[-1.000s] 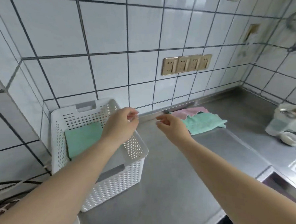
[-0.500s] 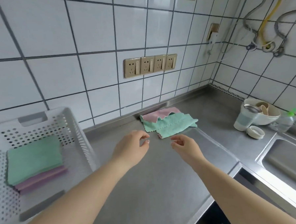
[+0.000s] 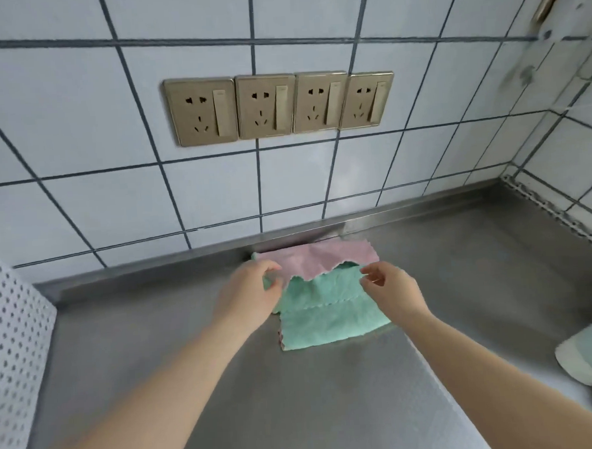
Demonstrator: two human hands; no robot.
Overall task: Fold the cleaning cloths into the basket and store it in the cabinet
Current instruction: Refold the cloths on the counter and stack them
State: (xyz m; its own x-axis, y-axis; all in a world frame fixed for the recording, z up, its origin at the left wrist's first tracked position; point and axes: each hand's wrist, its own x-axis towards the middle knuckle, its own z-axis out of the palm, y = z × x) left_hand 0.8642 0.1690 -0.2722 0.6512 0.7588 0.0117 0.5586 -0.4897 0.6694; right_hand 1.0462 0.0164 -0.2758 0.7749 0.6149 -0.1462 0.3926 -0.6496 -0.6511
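Head view puts you over the steel counter (image 3: 296, 396), with your left hand (image 3: 247, 295) and right hand (image 3: 392, 289) both reaching the loose cloths at the far edge by the tiled wall (image 3: 113, 165). The pink cloth (image 3: 318, 259) lies rumpled against the backsplash, and the green cloth (image 3: 326, 312) overlaps it on the near side, crumpled and unfolded. Your left hand's fingers are curled open at the left edge of the pile; your right thumb and forefinger are narrowed to a pinch at the green cloth's far edge, though you cannot tell from here whether they have closed on fabric yet. Nothing is lifted.

By my judgement you are partway: these two cloths remain to fold and drop in, and the basket (image 3: 16, 342), only its perforated wall showing at the left, has yet to go to the cabinet, which is out of view.

Compared with half a second ago, your hands have moved from the bare counter short of the pile to its edges, and your head has come closer, so the basket's folded cloths, the sink and the cups have slipped out of frame.
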